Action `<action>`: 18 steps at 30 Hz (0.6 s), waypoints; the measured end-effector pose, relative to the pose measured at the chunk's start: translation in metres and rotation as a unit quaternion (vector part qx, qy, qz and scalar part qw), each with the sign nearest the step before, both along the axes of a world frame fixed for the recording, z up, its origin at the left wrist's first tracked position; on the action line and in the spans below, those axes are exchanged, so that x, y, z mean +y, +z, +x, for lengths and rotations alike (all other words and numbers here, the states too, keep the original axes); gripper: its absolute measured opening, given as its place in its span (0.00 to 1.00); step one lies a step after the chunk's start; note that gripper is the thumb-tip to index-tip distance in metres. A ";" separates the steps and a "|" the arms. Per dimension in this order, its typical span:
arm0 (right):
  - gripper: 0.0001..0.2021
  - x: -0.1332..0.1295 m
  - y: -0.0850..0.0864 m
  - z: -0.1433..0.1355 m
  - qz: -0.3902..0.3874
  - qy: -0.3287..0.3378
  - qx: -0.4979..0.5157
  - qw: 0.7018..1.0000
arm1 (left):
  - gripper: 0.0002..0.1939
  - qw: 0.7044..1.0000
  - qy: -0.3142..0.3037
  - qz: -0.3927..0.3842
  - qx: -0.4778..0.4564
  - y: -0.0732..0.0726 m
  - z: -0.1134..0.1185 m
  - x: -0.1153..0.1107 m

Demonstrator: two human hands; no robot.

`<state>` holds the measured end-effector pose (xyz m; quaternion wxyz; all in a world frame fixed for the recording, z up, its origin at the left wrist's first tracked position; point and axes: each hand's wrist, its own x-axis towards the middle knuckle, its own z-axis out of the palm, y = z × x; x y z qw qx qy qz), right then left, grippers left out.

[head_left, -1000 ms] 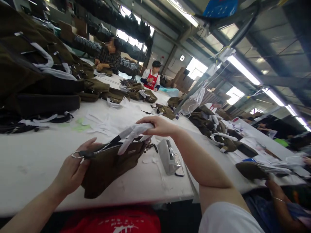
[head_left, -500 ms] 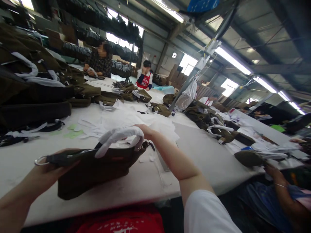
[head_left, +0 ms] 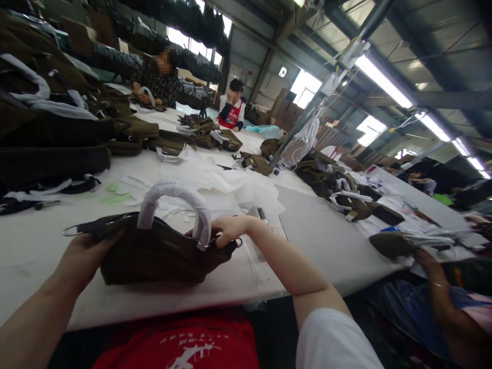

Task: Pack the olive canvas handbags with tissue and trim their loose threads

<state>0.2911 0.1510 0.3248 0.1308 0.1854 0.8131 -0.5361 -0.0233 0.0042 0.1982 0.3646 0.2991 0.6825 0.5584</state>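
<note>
On the near edge of the long white worktable lies one dark olive-brown fabric handbag, its long axis running left to right across the person's front, roughly along the table's edge. The left hand clamps the bag's left end, thumb and fingers closed around the fabric just below the black strap tab with its silver metal ring, which juts out to the left of the hand. The right hand grips the opposite end, fingers curled shut on the top corner where the white paper-wrapped arched handle meets the bag. So the bag sits between the two hands, each touching one end, and neither is nearer than the other; the handle stands upright between them, closer to the right hand's fingers. One handle shows, and one ring. Beyond the bag lies a loose spread of white wrapping paper sheets, too jumbled to count. To the far left is a heap of similar brown bags, with more scattered down the table. Two seated workers show at the far end, and another person's arm with a bracelet rests at the right.
</note>
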 end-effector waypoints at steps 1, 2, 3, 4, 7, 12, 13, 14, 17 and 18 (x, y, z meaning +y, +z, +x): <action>0.21 -0.005 0.001 -0.002 0.013 0.016 -0.001 1.000 | 0.24 1.000 -0.002 -0.004 -0.012 0.001 0.002 0.002; 0.20 -0.010 0.003 -0.003 0.030 0.030 0.004 0.999 | 0.24 1.000 -0.001 -0.008 -0.007 0.001 0.002 0.003; 0.19 -0.014 0.005 -0.003 0.053 0.040 0.019 0.998 | 0.23 1.000 -0.002 -0.011 -0.002 0.001 0.002 0.004; 0.19 -0.017 0.007 -0.002 0.083 0.042 0.040 0.995 | 0.23 1.000 -0.007 -0.010 -0.001 0.000 0.001 0.004; 0.16 -0.022 0.017 0.007 0.193 -0.005 0.083 0.978 | 0.22 1.000 -0.012 0.006 -0.011 -0.007 -0.006 0.005; 0.10 -0.038 0.042 0.022 0.467 -0.100 0.022 0.878 | 0.24 0.998 0.042 -0.041 -0.007 -0.007 -0.006 0.004; 0.09 -0.047 0.047 0.025 0.515 -0.105 0.016 0.850 | 0.25 0.997 0.047 -0.057 0.002 -0.003 -0.003 0.003; 0.09 -0.057 0.051 0.027 0.553 -0.109 0.009 0.826 | 0.27 0.996 0.051 -0.073 0.013 0.000 0.001 0.002; 0.11 -0.095 0.055 0.033 0.623 -0.122 -0.003 0.773 | 0.29 0.991 0.063 -0.100 0.061 0.005 0.012 -0.001; 0.12 -0.107 0.053 0.034 0.628 -0.126 0.000 0.768 | 0.30 0.989 0.075 -0.098 0.077 0.004 0.015 -0.002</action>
